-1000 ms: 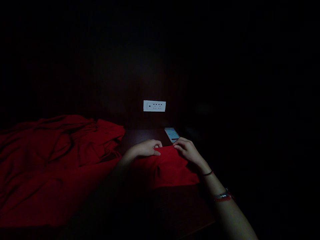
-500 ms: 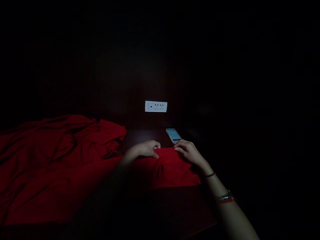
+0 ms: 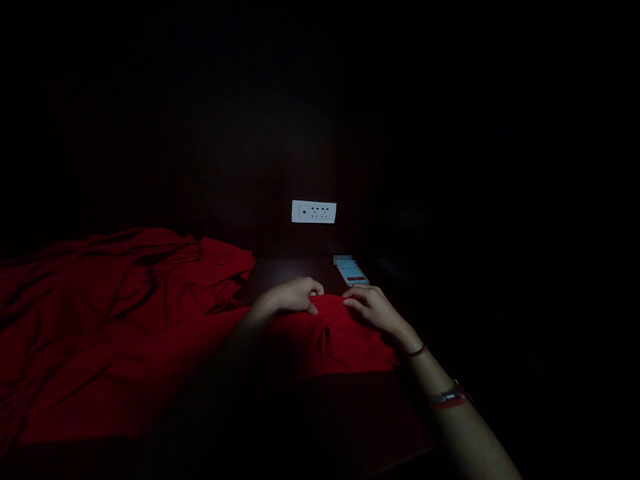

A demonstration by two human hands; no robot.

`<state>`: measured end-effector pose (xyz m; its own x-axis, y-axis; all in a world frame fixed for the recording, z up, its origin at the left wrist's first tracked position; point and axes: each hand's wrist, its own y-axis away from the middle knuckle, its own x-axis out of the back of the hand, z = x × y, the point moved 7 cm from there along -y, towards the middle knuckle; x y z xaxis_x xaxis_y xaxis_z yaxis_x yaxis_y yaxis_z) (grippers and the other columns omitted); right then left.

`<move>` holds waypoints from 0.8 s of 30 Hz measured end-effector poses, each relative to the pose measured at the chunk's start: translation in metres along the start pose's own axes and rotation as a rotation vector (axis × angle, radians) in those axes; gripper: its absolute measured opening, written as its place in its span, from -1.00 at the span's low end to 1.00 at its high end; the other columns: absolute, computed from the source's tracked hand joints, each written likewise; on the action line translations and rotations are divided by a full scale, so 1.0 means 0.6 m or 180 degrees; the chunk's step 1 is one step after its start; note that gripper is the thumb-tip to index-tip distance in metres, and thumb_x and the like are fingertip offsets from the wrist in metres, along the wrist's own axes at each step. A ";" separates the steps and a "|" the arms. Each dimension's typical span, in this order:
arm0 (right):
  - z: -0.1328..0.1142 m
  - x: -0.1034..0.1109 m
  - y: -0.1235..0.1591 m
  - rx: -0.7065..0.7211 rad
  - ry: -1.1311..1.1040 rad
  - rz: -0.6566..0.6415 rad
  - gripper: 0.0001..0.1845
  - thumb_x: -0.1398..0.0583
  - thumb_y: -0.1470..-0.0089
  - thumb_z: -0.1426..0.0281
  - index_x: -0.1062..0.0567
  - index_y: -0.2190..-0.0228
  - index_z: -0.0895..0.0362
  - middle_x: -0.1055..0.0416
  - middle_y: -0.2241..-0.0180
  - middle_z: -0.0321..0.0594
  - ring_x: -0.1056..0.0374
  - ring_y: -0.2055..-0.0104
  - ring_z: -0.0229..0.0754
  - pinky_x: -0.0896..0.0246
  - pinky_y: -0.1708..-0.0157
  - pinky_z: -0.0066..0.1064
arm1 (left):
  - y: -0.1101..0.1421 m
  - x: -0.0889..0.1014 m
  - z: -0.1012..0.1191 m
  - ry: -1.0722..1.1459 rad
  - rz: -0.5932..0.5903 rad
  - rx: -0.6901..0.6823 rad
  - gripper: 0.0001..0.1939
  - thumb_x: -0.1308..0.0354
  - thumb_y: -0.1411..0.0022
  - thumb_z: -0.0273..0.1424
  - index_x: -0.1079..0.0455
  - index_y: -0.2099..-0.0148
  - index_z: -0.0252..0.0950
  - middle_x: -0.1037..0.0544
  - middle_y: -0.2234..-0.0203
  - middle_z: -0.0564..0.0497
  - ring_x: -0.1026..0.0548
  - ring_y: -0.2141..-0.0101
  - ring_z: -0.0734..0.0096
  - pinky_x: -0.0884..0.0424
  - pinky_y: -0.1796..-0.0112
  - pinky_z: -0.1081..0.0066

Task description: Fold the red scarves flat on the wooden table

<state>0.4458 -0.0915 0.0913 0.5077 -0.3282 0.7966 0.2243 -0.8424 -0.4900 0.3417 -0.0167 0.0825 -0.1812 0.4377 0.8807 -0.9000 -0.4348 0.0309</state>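
A large red cloth (image 3: 345, 340) lies across a dark tabletop, flat toward the right and heaped in loose folds at the left, where fringe-like strands show. My left hand (image 3: 299, 294) grips the cloth's far edge between thumb and fingers. A short way to its right, my right hand (image 3: 371, 305) pinches the same edge, fingertips pressed together. Between the two hands the edge is slightly raised, and a small crease shows just below it. Bracelets circle my right wrist and forearm. Most of my left forearm is lost in shadow.
A phone (image 3: 353, 271) with its screen lit lies just beyond my right hand. Behind it, a white socket panel (image 3: 314, 212) is fixed to the dark wall. The dark tabletop (image 3: 280, 272) shows between the heaped cloth and the phone. Everything around is very dark.
My right hand has shifted slightly left along the cloth's edge, closer to my left hand. The edge between them now bows up a little. My left hand keeps its grip.
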 end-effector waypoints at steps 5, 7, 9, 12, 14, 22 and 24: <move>0.006 0.009 0.000 -0.0002 0.0095 0.0201 -0.83 -0.05 -0.03 0.38 -0.42 0.45 0.16 -0.38 0.44 -0.21 -0.28 0.37 -0.27 -0.15 0.33 -0.45 | 0.007 0.009 -0.006 0.0490 -0.0082 -0.0127 -0.86 -0.04 0.08 -0.39 -0.30 0.39 -0.31 -0.35 0.54 0.12 -0.29 0.47 0.48 -0.18 0.44 0.53; 0.006 0.010 0.000 0.0015 0.0167 0.0220 -0.82 -0.04 -0.04 0.38 -0.42 0.45 0.16 -0.37 0.45 -0.21 -0.27 0.38 -0.27 -0.15 0.33 -0.44 | 0.009 0.012 -0.008 0.0444 -0.0053 -0.0095 -0.86 0.00 0.03 -0.36 -0.30 0.42 -0.32 -0.36 0.54 0.11 -0.28 0.47 0.48 -0.18 0.42 0.52; 0.006 0.010 0.000 0.0017 0.0238 0.0232 -0.81 -0.03 -0.05 0.38 -0.42 0.45 0.16 -0.36 0.45 -0.21 -0.27 0.38 -0.26 -0.15 0.33 -0.44 | 0.008 0.013 -0.006 0.0422 -0.0023 -0.0118 -0.84 0.05 -0.02 -0.34 -0.29 0.42 -0.31 -0.36 0.54 0.10 -0.28 0.46 0.47 -0.18 0.41 0.51; 0.005 0.011 0.001 0.0018 0.0306 0.0237 -0.80 -0.02 -0.06 0.38 -0.41 0.45 0.16 -0.36 0.45 -0.20 -0.26 0.38 -0.26 -0.15 0.34 -0.44 | 0.005 0.010 0.004 0.0505 -0.0007 -0.0335 -0.82 0.10 -0.07 -0.36 -0.28 0.43 -0.31 -0.36 0.52 0.09 -0.29 0.44 0.48 -0.19 0.37 0.51; 0.004 0.012 0.001 0.0026 0.0317 0.0258 -0.79 -0.01 -0.06 0.38 -0.41 0.45 0.17 -0.35 0.45 -0.20 -0.26 0.38 -0.25 -0.15 0.34 -0.43 | 0.002 0.012 0.008 0.0576 0.0096 -0.0431 -0.86 0.11 -0.06 -0.42 -0.27 0.39 -0.31 -0.36 0.50 0.09 -0.29 0.43 0.49 -0.21 0.37 0.52; 0.008 0.021 0.002 0.0003 0.0284 0.0383 -0.78 0.00 -0.07 0.35 -0.41 0.44 0.14 -0.35 0.44 -0.20 -0.26 0.37 -0.24 -0.15 0.34 -0.42 | 0.000 0.018 0.017 -0.0228 0.0558 -0.0660 -0.79 0.10 0.01 -0.58 -0.34 0.41 -0.31 -0.39 0.38 0.02 -0.30 0.30 0.44 -0.19 0.22 0.46; 0.010 0.023 0.003 -0.0010 0.0289 0.0394 -0.77 0.00 -0.07 0.34 -0.41 0.45 0.14 -0.35 0.45 -0.20 -0.26 0.38 -0.24 -0.15 0.35 -0.43 | 0.000 0.010 0.018 0.0034 0.0284 -0.0665 -0.81 0.09 -0.07 -0.47 -0.36 0.37 -0.31 -0.41 0.34 0.02 -0.32 0.29 0.45 -0.19 0.19 0.48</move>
<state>0.4580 -0.0948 0.0993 0.4540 -0.4668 0.7589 0.1619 -0.7944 -0.5854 0.3448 -0.0229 0.0927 -0.2671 0.4135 0.8704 -0.9425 -0.3003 -0.1465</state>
